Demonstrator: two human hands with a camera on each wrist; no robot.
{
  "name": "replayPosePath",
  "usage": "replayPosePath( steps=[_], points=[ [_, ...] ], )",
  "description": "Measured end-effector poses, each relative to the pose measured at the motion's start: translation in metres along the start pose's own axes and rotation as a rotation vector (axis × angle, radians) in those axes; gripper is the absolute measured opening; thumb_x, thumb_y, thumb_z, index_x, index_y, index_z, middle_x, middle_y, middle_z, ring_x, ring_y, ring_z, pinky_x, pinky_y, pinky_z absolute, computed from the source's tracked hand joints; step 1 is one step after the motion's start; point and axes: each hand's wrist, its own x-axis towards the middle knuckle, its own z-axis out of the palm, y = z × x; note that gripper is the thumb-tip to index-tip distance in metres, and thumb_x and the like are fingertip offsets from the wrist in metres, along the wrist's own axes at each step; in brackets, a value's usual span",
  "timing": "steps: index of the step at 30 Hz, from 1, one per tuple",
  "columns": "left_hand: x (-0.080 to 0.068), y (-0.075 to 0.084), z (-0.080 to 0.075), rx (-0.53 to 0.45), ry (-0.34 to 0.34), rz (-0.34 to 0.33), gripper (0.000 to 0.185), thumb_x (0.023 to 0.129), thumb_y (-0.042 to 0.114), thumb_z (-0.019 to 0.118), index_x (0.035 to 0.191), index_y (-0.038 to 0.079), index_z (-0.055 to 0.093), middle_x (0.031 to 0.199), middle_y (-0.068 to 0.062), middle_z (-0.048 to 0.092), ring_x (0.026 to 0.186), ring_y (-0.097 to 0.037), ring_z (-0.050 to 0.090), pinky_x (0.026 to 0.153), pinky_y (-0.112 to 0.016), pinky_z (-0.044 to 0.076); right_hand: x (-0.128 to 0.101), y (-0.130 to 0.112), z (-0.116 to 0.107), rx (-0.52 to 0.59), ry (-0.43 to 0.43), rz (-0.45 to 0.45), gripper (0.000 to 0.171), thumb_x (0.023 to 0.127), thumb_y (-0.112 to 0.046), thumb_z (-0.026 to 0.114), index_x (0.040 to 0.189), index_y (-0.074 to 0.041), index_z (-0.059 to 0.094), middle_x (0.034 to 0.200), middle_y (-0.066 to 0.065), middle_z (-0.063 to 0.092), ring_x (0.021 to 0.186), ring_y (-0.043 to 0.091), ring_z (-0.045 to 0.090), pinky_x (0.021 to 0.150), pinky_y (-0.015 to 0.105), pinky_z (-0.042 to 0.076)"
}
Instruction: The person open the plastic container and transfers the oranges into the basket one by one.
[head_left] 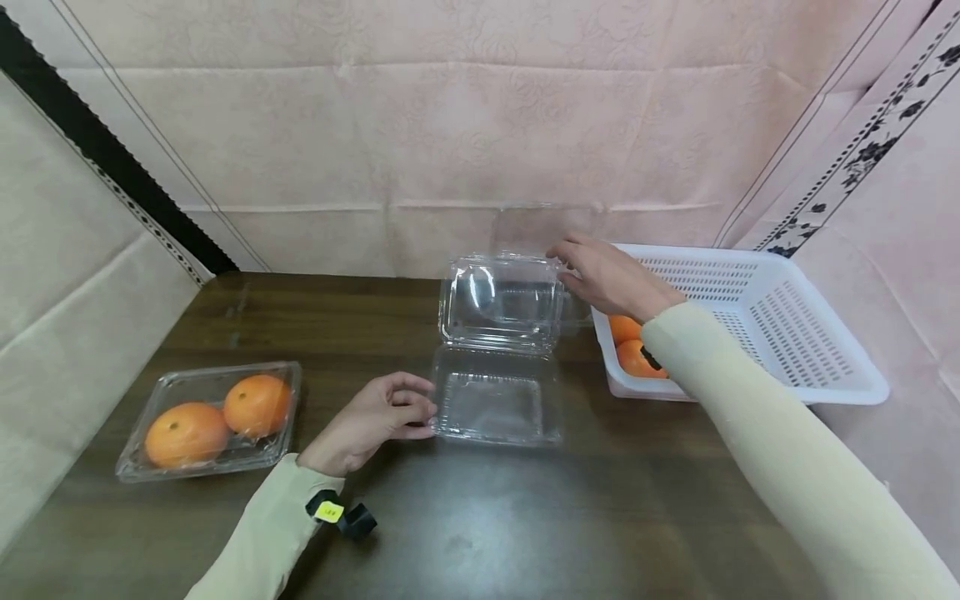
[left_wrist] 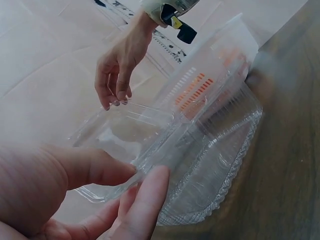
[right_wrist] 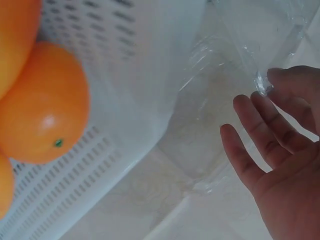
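A clear plastic clamshell box [head_left: 498, 400] lies unfolded on the table, its lid [head_left: 502, 304] raised at the back; no fruit shows in it. My left hand [head_left: 390, 417] pinches the left edge of its base between thumb and fingers, seen close in the left wrist view. At the lid's upper right corner, my right hand [head_left: 611, 275] has thumb and index fingertip together on the plastic, while the other fingers [right_wrist: 245, 155] are spread. To the left stands another clear box [head_left: 210, 375] with two oranges [head_left: 186, 435] inside.
A white perforated basket [head_left: 750, 258] stands at the right, with oranges [head_left: 633, 358] partly hidden by my right arm. More clear plastic [head_left: 536, 225] stands upright behind the raised lid. Pale patterned cloth [head_left: 337, 150] hangs along the table's back edge and sides.
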Motion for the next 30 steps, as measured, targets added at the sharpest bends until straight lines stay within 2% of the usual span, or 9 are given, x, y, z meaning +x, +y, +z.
replayPosePath(
  steps=[8, 15, 22, 30],
  points=[
    [-0.006, -0.002, -0.011, -0.001, 0.054, 0.019, 0.042, 0.101, 0.001, 0.058, 0.14, -0.003, 0.045, 0.119, -0.023, 0.059, 0.095, -0.022, 0.067, 0.091, -0.039, 0.063, 0.016, -0.016, -0.001, 0.001, 0.059, -0.052, 0.034, 0.1, -0.01, 0.063, 0.132, -0.004, 0.06, 0.129, 0.012, 0.062, 0.113, 0.027, 0.062, 0.103, 0.044, 0.054],
    [-0.012, -0.003, -0.018, 0.025, 0.106, 0.029, 0.042, 0.103, 0.004, 0.056, 0.142, -0.003, 0.045, 0.125, -0.024, 0.055, 0.097, -0.023, 0.064, 0.093, -0.038, 0.062, 0.027, -0.023, 0.002, -0.001, 0.118, -0.122, 0.028, 0.098, -0.006, 0.061, 0.126, -0.002, 0.063, 0.122, 0.014, 0.066, 0.108, 0.027, 0.064, 0.098, 0.043, 0.055],
    [-0.016, 0.001, -0.021, 0.043, 0.184, 0.023, 0.042, 0.105, 0.004, 0.05, 0.146, -0.002, 0.042, 0.128, -0.023, 0.053, 0.103, -0.023, 0.059, 0.094, -0.034, 0.062, 0.035, -0.031, 0.003, -0.013, 0.162, -0.169, 0.026, 0.096, -0.004, 0.064, 0.122, -0.002, 0.064, 0.112, 0.014, 0.067, 0.102, 0.028, 0.063, 0.094, 0.041, 0.055],
    [-0.017, 0.005, -0.022, 0.097, 0.279, -0.008, 0.041, 0.108, 0.008, 0.045, 0.148, -0.001, 0.039, 0.13, -0.022, 0.05, 0.102, -0.023, 0.058, 0.095, -0.03, 0.06, 0.045, -0.042, 0.006, -0.004, 0.2, -0.213, 0.025, 0.095, 0.0, 0.061, 0.119, 0.0, 0.063, 0.12, 0.015, 0.067, 0.103, 0.027, 0.064, 0.094, 0.039, 0.055]
  ],
)
